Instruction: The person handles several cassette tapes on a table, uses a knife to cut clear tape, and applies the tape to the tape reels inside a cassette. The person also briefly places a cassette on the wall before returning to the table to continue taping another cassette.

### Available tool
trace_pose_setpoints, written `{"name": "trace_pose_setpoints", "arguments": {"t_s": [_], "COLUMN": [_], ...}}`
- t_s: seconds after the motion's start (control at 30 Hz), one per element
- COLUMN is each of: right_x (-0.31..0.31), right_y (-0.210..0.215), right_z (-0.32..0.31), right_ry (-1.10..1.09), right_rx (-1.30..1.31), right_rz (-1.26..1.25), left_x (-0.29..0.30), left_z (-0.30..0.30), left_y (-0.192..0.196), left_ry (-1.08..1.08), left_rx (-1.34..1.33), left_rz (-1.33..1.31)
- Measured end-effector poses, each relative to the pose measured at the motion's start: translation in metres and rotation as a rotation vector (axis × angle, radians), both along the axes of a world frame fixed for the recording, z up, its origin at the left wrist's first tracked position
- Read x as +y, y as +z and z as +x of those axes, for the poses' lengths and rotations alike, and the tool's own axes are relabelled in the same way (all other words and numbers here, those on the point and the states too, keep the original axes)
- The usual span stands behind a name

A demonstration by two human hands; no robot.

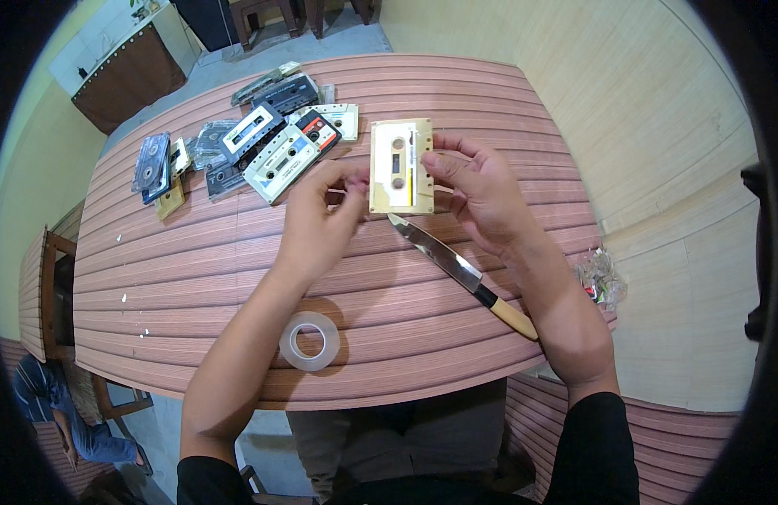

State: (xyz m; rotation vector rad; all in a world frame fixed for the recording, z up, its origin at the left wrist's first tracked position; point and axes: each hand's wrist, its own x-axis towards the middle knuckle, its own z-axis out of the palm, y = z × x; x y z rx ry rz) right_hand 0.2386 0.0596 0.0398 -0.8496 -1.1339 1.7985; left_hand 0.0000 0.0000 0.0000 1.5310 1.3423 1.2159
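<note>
A cream cassette tape with a white and yellow label stands nearly upright above the table. My right hand grips its right edge, thumb on the face and fingers behind. My left hand is at the cassette's left edge with its fingers curled and pinched together; what is between them, if anything, is too small to tell. Just below the cassette lies a kitchen knife, its blade tip toward the cassette and its pale handle toward my right forearm. A roll of clear tape lies flat beside my left forearm.
A pile of cassettes lies at the far left of the wooden-slat table, with a smaller stack beside it. Crumpled clear wrapping sits at the right edge, near the wall. Another person sits at the lower left.
</note>
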Motion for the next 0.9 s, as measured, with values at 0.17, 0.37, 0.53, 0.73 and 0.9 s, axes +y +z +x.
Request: {"name": "trace_pose_setpoints", "arguments": {"t_s": [0.17,0.37,0.53,0.73,0.9], "right_x": [-0.004,-0.005,-0.004,-0.009,-0.004], "right_y": [0.0,0.001,-0.001,0.005,0.002], "right_z": [-0.001,0.001,0.002,0.006,0.01], "right_ry": [0.058,0.189,0.238,0.263,0.207], "right_rx": [0.014,0.03,-0.136,-0.262,-0.287], "right_rz": [0.026,0.047,0.129,0.179,0.415], "left_x": [0.005,-0.003,-0.006,-0.003,-0.002], "left_z": [0.003,0.01,0.009,-0.003,-0.008], "left_y": [0.012,0.016,0.019,0.025,0.028], "left_ry": [0.017,0.051,0.068,0.006,0.062], "left_rx": [-0.701,-0.399,-0.216,-0.175,-0.035], "left_rz": [-0.166,0.013,0.144,0.131,0.323]}}
